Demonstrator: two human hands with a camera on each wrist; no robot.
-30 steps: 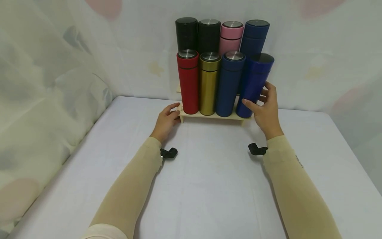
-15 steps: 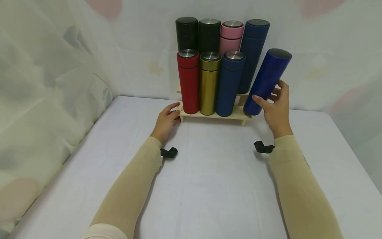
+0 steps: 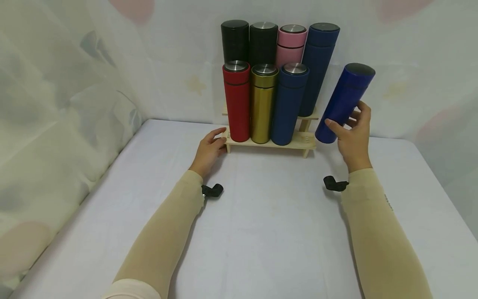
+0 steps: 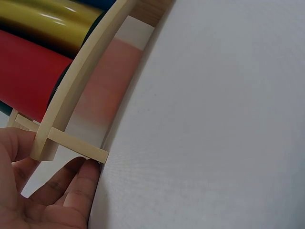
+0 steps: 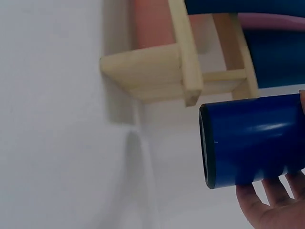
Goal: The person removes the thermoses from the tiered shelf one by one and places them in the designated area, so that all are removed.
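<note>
Could drop the held bottle (image 3: 344, 99) by loosening on those glossy sides, or clip the rack (image 3: 307, 141) by swinging left! Clasped between thumb and curled fingers of the right hand (image 3: 354, 139), tilted rightward, just off the rack's right edge; gripping its front-left corner with the left hand (image 3: 207, 152).

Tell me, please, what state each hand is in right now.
Left hand: closed, its fingers holding the left end of the wooden rack.
Right hand: closed, holding the tilted, glossy blue bottle off the rack.
</note>
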